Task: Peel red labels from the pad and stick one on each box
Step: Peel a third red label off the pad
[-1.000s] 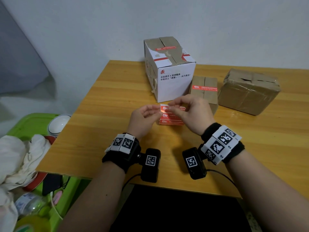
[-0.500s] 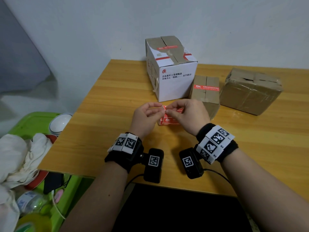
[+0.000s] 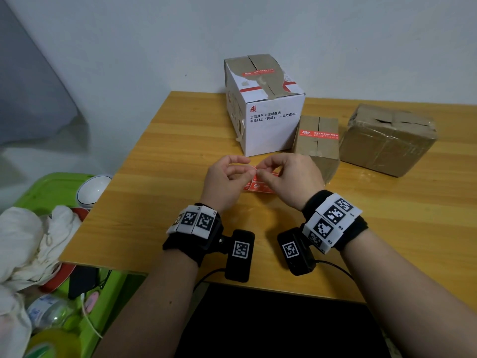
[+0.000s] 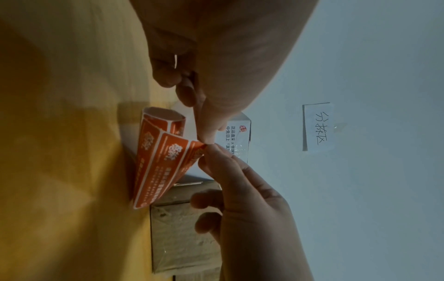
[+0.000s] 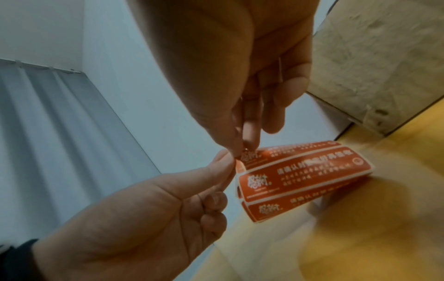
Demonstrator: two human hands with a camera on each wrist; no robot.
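Note:
The red label pad (image 3: 260,186) lies on the wooden table (image 3: 165,161) with its near-left corner lifted and curled. My left hand (image 3: 249,172) pinches that corner of the label pad (image 5: 300,178) between thumb and forefinger. My right hand (image 3: 258,171) pinches the corner of the pad's top label, fingertip to fingertip with the left. The left wrist view shows the label pad (image 4: 158,163) bent upward. A white box (image 3: 268,125) and a small brown box (image 3: 318,148) each carry a red label. A larger brown box (image 3: 387,140) shows none.
The three boxes stand in a row behind my hands. A green bin (image 3: 51,192) with white cloth, a bowl and bottles sits off the table's left edge. A paper note (image 4: 317,127) hangs on the wall. Bare table lies left and right of my hands.
My right fingers have slid left along the pad to meet the left fingertips at its corner. The pad's corner has curled up off the table.

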